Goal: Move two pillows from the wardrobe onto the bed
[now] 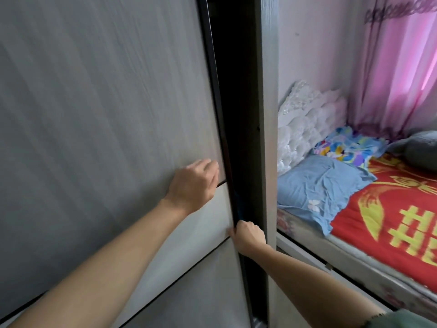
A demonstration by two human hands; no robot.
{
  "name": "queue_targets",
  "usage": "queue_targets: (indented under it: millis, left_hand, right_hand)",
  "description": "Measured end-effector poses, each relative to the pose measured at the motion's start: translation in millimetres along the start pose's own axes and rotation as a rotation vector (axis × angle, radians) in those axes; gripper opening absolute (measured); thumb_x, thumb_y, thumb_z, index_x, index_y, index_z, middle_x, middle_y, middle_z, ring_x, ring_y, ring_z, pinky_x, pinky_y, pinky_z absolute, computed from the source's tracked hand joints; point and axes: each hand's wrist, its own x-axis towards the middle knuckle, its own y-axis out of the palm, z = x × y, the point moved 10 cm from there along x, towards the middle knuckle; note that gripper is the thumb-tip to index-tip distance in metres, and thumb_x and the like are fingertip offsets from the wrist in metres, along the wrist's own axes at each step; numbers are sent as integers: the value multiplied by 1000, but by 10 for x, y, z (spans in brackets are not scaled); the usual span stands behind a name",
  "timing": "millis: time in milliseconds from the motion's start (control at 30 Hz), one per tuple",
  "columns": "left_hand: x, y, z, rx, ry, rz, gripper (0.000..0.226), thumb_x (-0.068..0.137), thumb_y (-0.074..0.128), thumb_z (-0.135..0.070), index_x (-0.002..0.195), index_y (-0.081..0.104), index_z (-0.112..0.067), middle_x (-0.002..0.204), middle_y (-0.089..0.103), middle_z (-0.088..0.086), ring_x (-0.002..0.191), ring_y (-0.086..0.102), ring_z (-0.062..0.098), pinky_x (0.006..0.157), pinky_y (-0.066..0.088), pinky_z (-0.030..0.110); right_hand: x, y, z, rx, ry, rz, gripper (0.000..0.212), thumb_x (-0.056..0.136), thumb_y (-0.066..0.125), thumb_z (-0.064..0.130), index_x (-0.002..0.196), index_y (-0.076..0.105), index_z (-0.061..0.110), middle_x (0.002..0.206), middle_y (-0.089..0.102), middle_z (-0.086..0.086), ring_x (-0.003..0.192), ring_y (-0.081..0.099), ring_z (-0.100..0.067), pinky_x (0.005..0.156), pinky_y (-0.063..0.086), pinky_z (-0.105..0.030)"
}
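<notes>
The left hand (194,183) lies flat on the sliding door (106,114); the right hand (248,235) is clamped on the door's edge. The wardrobe gap (236,91) is dark, so the pillows presumably lie unseen inside. Risk: pinched fingers if the door rebounds.

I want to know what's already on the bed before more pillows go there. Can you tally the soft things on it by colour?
Blue pillow: 1
Multicoloured patterned pillow: 1
Grey cushion: 1
Red and yellow blanket: 1
Total: 4
</notes>
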Motion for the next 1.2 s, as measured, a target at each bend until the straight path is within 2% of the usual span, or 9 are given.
queue_targets:
  millis: [67,133,200,267,333,467,967,1100,1200]
  left_hand:
    - [-31,9,-93,129,172,-70,11,85,52,-12,78,59,-6,91,68,16,90,62,34,71,54,45]
    - [-23,108,-118,251,244,-62,22,85,48,-14,99,62,-4,122,62,18,119,52,36,102,42,49]
    - [32,231,-137,325,261,-21,35,85,46,-15,113,60,-2,134,55,18,130,44,36,113,29,51]
    - [110,338,-211,381,289,11,39,84,44,-16,117,61,-2,135,55,17,131,42,35,113,26,52]
    - [198,403,-270,414,309,20,40,84,40,-15,114,63,-3,134,56,16,131,43,34,112,27,53]
    - [337,488,-341,446,321,37,39,85,36,-13,108,67,-5,130,60,15,130,46,33,111,30,53]
    - [545,648,-439,471,315,-14,36,85,43,-13,111,65,-2,129,60,14,128,47,30,112,31,53]
    - [537,681,-423,489,290,15,37,81,49,-15,113,63,-3,132,58,14,130,46,30,113,27,54]
    - [577,686,-408,476,257,26,37,81,46,-15,112,63,-4,134,56,14,132,43,31,114,20,54]
  right_hand:
    - [58,-17,-113,58,47,-41,34,87,42,43,82,57,13,93,66,-14,87,61,-35,63,37,-35]
    - [70,34,-178,161,88,-65,28,87,40,40,75,50,17,94,66,-14,89,60,-36,63,36,-35]
    - [74,115,-212,250,147,-63,24,89,38,37,79,48,17,99,66,-15,93,60,-36,66,38,-35]
    - [105,188,-232,295,199,-54,30,92,37,30,105,51,8,115,62,-17,105,57,-36,79,43,-39]
    - [162,227,-269,306,244,-32,46,94,37,24,134,36,1,132,52,-19,119,50,-35,95,40,-39]
    - [233,230,-326,383,292,32,65,91,40,16,147,10,3,149,34,-16,131,39,-32,106,34,-36]
    - [320,158,-514,477,322,108,74,87,48,24,148,8,16,149,35,-11,129,42,-33,106,37,-38]
    - [211,-155,-438,316,210,122,37,85,50,33,118,53,17,121,61,-9,105,58,-29,91,49,-38]
    - [162,-843,-317,300,28,-92,29,84,51,44,104,64,28,101,72,6,94,65,-19,87,51,-37]
